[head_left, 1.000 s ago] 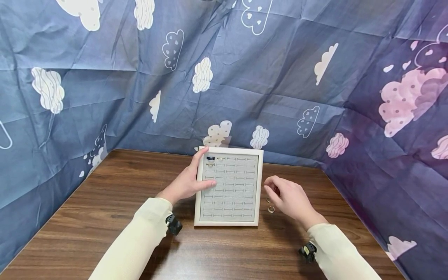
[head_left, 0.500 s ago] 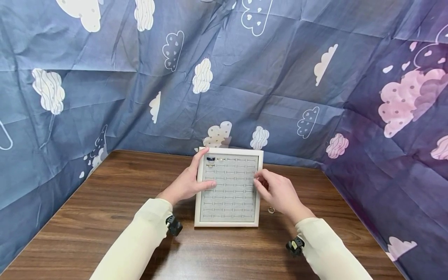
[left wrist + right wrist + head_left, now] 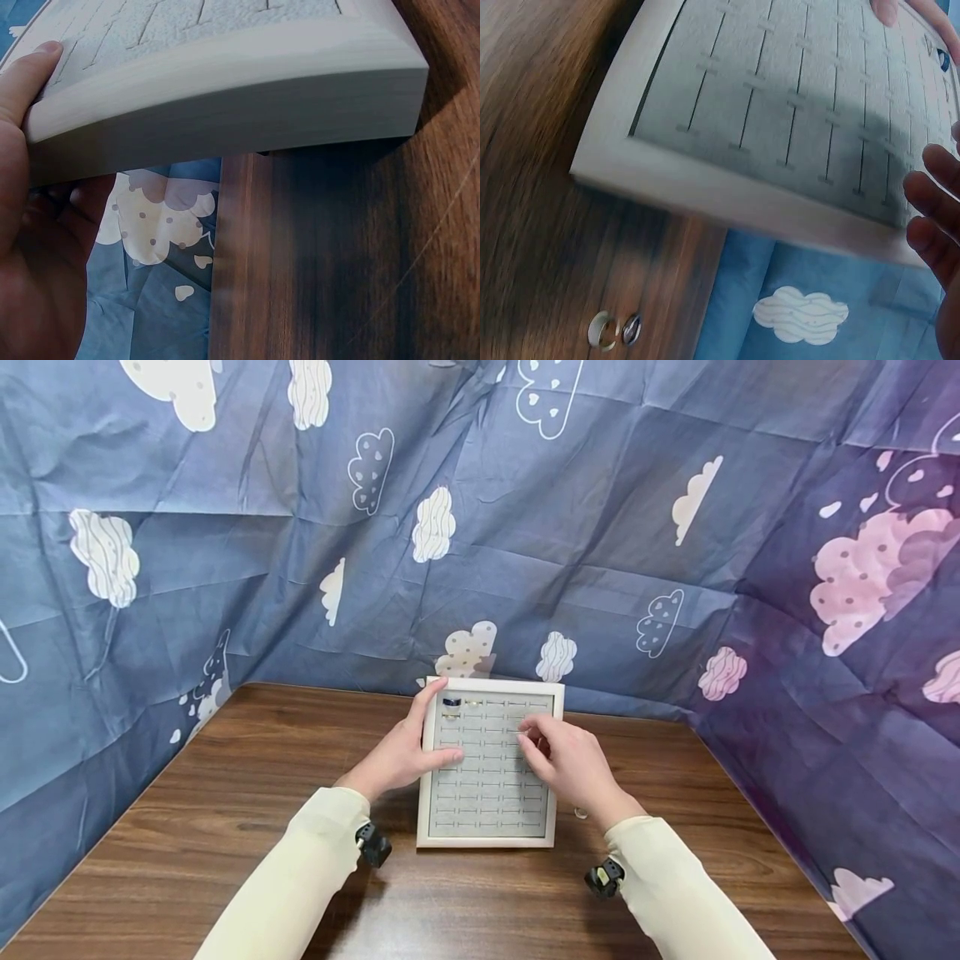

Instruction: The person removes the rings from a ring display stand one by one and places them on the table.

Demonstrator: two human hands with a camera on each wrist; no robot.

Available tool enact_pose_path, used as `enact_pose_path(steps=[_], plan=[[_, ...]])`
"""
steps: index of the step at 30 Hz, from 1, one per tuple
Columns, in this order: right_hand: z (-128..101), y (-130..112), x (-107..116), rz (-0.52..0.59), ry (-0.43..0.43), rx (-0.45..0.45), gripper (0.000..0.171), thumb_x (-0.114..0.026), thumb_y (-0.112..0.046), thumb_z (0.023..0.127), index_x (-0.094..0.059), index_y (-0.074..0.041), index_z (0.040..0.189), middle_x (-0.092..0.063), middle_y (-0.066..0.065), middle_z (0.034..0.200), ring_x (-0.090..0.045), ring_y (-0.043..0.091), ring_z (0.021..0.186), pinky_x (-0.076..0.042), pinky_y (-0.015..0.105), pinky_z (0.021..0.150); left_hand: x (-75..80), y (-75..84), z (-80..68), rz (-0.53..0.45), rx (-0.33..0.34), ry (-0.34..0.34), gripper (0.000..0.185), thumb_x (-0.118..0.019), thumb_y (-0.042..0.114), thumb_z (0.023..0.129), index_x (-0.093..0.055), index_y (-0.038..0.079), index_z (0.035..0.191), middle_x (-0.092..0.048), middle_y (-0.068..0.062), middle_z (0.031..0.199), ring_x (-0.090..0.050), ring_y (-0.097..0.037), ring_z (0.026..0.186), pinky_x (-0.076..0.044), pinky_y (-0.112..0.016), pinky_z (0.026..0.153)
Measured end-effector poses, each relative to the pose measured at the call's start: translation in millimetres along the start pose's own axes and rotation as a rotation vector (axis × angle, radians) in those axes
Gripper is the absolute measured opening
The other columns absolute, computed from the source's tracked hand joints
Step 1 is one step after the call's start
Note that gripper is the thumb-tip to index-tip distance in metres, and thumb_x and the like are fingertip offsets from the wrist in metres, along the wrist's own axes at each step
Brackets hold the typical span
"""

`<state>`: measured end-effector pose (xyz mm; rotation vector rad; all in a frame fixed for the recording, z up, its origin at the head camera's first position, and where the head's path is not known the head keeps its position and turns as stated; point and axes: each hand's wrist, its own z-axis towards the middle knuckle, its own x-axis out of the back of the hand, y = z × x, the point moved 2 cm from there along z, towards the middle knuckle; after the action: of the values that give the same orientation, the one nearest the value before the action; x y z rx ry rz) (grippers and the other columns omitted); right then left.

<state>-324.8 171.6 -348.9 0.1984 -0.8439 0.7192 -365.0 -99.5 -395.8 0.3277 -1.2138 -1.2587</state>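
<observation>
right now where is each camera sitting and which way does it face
Head: worn high, looking forward and down at the ring tray on the table; shows both sleeves, the left hand and the right hand.
Left wrist: low beside the tray's side wall; shows the left hand's palm and thumb.
Right wrist: angled across the tray's slots; shows fingertips.
All three share the tray.

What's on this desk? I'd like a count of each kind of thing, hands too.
Tray: 1
Rings in the tray: 3
Loose rings on the table: 1 sure; the right wrist view hints at a second
Hands: 2, left hand and right hand
Total: 7
</observation>
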Motion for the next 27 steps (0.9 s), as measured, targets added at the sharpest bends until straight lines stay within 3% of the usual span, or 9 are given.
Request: enact_pose_path(steps=[9,20,27], plan=[[12.2,-11.0,-11.3,0.025,0.029,-0.009,0.013,-0.073,-0.015,0.099,-0.072,-0.011,0.112,-0.070,-0.003,0.080,-0.060,0.009,0.069,-0.051,0.032,0.065,-0.7,-1.1,-0.9,-0.009,0.012,-0.010,0.111,-0.086,0.020,0.094,-0.007,0.038,0.170,-0.076,-0.012,0.130,-0.078,-0.023,0.105,-0.057,-0.050,0.104],[24.7,-20.0,-18.7,0.062,0.082,0.020,0.014,-0.073,-0.011,0.099,-0.070,-0.010,0.112,-0.069,-0.001,0.080,-0.060,0.011,0.069,-0.051,0.031,0.063,-1.1,0.8,1.1,0.003,-0.022,-0.002,0.109,-0.086,0.017,0.094,-0.009,0.033,0.170,-0.075,-0.013,0.131,-0.079,-0.023,0.102,-0.059,-0.048,0.101],[31.1,-24.3,-22.3,0.061,0.091,0.027,0.014,-0.073,-0.012,0.099,-0.070,-0.009,0.113,-0.069,0.000,0.079,-0.060,0.012,0.069,-0.052,0.032,0.065,-0.9,0.7,-0.2,0.008,0.000,0.000,0.110,-0.086,0.019,0.094,-0.008,0.035,0.170,-0.075,-0.014,0.130,-0.078,-0.023,0.103,-0.058,-0.048,0.102]])
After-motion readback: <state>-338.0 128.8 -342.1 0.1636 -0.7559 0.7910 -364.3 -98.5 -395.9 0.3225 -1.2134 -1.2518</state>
